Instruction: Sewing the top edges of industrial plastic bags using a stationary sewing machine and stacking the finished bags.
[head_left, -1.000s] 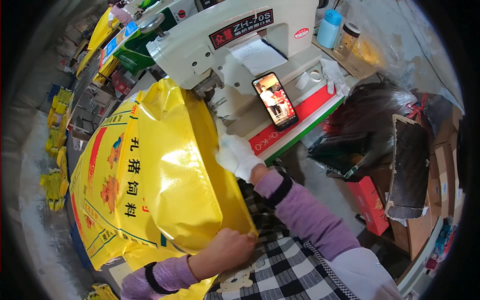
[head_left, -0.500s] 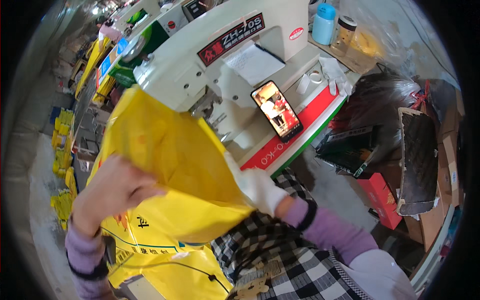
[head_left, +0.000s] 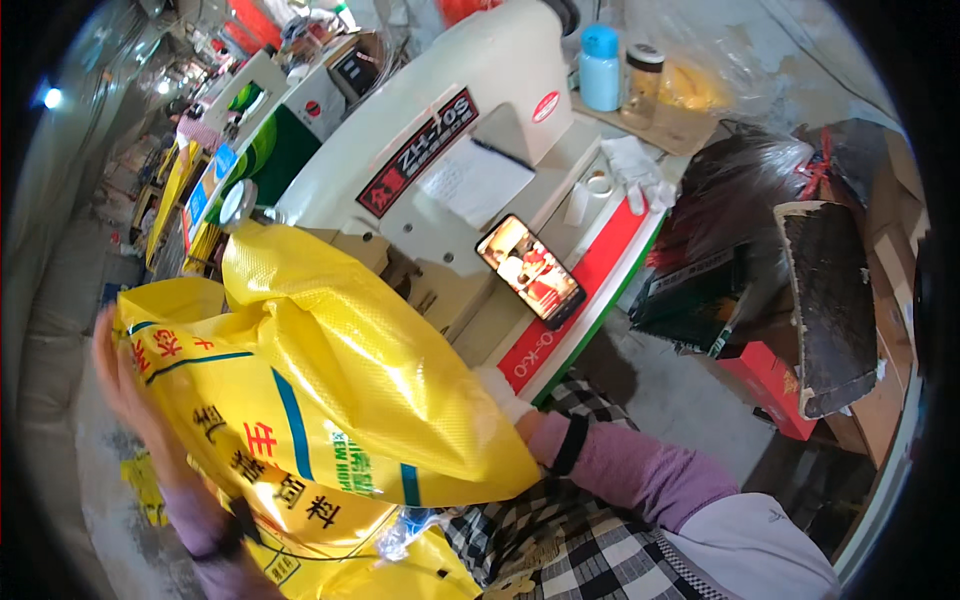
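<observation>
A yellow woven plastic sack [head_left: 380, 350] with dark and red print and blue bands spreads across my front, bulging and creased. At its left edge is my left hand [head_left: 128, 385], bare and smeared by motion; its fingers run up along the sack's edge, and their grip is unclear. My right hand [head_left: 503, 393], in a white glove, holds the sack's right side, its fingers mostly hidden behind the plastic. The sack's top lies against the head of a cream sewing machine [head_left: 420, 120]. More yellow sack material [head_left: 420, 565] hangs below, over my lap.
On the machine's bed lie a lit phone [head_left: 530, 270], a white glove [head_left: 637, 172] and a tape roll [head_left: 599, 184]. A blue bottle [head_left: 600, 70] and a jar [head_left: 642, 82] stand behind. Right are a red box [head_left: 768, 388] and a worn dark board [head_left: 826, 305].
My left hand has swung left and outward from the sack's middle to its left edge. The sack has turned and spread, its printed side now facing up. My view has shifted slightly.
</observation>
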